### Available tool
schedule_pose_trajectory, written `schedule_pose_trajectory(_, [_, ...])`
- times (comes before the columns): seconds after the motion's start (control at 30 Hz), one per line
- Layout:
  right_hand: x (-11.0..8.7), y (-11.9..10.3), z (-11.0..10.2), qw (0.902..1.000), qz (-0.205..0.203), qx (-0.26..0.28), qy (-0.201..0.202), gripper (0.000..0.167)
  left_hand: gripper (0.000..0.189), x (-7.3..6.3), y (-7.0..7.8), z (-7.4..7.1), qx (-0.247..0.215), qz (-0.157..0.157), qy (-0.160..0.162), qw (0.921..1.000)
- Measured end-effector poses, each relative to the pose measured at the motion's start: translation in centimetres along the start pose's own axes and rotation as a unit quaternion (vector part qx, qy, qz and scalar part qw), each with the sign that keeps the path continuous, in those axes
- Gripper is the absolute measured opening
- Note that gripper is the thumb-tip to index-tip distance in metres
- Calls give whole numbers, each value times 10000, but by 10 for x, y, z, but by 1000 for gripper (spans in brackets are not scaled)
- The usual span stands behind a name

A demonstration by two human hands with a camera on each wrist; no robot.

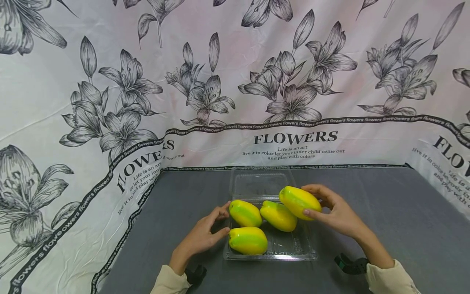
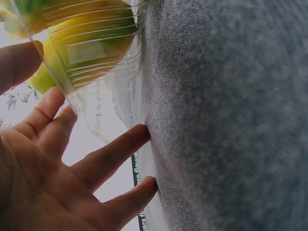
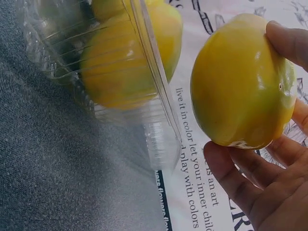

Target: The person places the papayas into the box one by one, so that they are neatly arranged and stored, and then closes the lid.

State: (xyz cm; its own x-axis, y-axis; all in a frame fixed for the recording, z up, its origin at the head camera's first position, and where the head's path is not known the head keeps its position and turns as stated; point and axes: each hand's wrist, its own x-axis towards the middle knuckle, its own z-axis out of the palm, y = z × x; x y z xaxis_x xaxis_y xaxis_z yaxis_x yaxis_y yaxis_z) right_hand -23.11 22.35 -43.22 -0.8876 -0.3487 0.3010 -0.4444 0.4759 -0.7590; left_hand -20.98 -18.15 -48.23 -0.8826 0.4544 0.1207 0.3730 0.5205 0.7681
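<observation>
My right hand point(image 1: 339, 212) holds a glossy yellow-green papaya point(image 1: 299, 202) between thumb and fingers, above the right side of a clear plastic container point(image 1: 290, 257). In the right wrist view the held papaya point(image 3: 240, 82) is apart from the container's rim point(image 3: 156, 72). Three similar papayas lie in the container: one at back left point(image 1: 245, 213), one beside it point(image 1: 278, 218) partly covered by the held one, and one at front left point(image 1: 247, 241). My left hand point(image 1: 202, 232) is at the container's left side with fingers spread, thumb and two fingertips by the rim, two other fingertips at the tabletop.
The container's clear lid point(image 1: 260, 185) is folded back toward the rear of the grey tabletop point(image 1: 389, 212). A white cloth point(image 1: 293, 147) printed with flowers and lettering hangs behind and along both sides. Dark straps point(image 1: 350, 263) circle my wrists near the pale sleeves.
</observation>
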Motion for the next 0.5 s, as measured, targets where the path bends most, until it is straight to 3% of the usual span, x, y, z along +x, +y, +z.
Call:
schedule_pose_trajectory(0.2, [-1, -5, 1, 9997, -89, -155, -139, 65, 33, 1, 1, 0, -25, 18, -18, 10000])
schedule_pose_trajectory(0.5, [-3, -10, 3, 9986, -285, -222, -399, 60, 35, 0, 0, -1, -5, 32, -15, 10000])
